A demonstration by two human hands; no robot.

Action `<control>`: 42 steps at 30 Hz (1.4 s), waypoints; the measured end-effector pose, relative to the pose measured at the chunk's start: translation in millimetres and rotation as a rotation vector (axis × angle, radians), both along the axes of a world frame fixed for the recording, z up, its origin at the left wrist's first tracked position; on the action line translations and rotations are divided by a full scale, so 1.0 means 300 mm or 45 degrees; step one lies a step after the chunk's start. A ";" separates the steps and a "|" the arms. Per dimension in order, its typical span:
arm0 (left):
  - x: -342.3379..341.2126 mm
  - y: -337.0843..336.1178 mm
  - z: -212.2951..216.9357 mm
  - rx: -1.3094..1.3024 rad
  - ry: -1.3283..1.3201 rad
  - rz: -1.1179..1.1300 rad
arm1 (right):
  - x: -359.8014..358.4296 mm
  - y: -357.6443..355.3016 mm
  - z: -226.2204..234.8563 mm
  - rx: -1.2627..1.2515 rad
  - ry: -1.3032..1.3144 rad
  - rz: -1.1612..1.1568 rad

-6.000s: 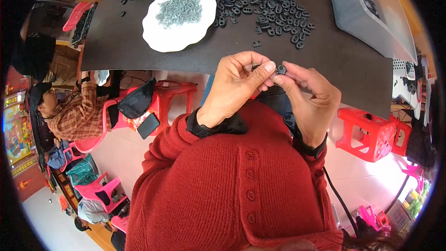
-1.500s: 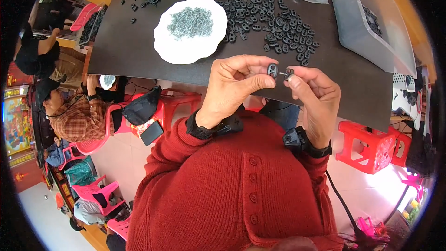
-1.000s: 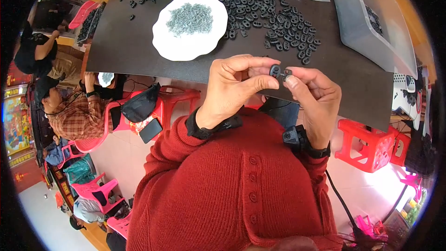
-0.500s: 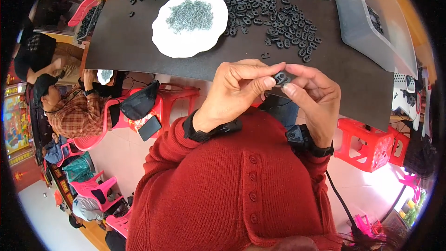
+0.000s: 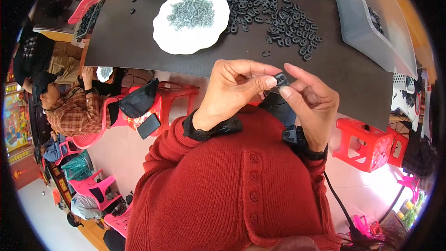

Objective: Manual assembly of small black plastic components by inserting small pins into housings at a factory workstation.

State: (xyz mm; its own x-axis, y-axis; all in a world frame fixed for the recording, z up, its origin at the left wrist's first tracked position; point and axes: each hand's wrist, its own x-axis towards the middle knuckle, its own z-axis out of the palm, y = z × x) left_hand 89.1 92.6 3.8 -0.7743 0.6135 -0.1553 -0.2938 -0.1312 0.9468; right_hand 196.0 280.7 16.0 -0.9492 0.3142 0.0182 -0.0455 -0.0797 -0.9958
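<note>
Raised slightly, hands (image 5: 274, 93) pinch black clip (image 5: 281, 80) — axis unclear.

Place: small assembly workshop.
Evidence: dark worktable (image 5: 139, 32); heap of small black plastic parts (image 5: 278, 11); white plate of grey screws (image 5: 190, 21); red plastic stools (image 5: 371, 144).

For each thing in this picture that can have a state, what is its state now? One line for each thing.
Left hand: fingers pinched on the small black part.
Right hand: fingers pinched on the same part.
Small black part: held above the table edge.
White plate: holds a heap of small grey screws.
Loose black parts: scattered on the dark table.
Clear bin: open.
</note>
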 end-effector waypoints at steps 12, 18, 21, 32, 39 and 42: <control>0.028 -0.030 0.020 -0.009 -0.005 -0.083 | 0.040 -0.007 0.015 0.176 0.034 0.047; 0.050 -0.025 0.012 0.030 0.056 -0.080 | 0.063 -0.039 0.006 0.194 0.081 -0.049; 0.063 -0.017 0.013 0.063 0.086 -0.046 | 0.069 -0.052 0.005 0.341 0.122 -0.103; 0.074 0.002 0.043 -0.025 0.197 0.014 | 0.071 -0.068 0.009 0.385 0.165 -0.183; 0.061 0.031 0.039 -0.044 0.352 0.057 | 0.041 -0.063 -0.021 0.423 0.159 -0.250; 0.043 0.043 0.019 -0.098 0.350 0.021 | 0.039 -0.039 -0.053 0.447 0.172 -0.213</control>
State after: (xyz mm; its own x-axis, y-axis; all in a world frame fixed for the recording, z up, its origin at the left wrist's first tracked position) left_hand 101.9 105.4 9.5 -0.8033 0.5953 0.0166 -0.0228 -0.0586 0.9980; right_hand 207.6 269.1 0.1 -0.8674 0.4164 0.2725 -0.1610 0.2833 -0.9454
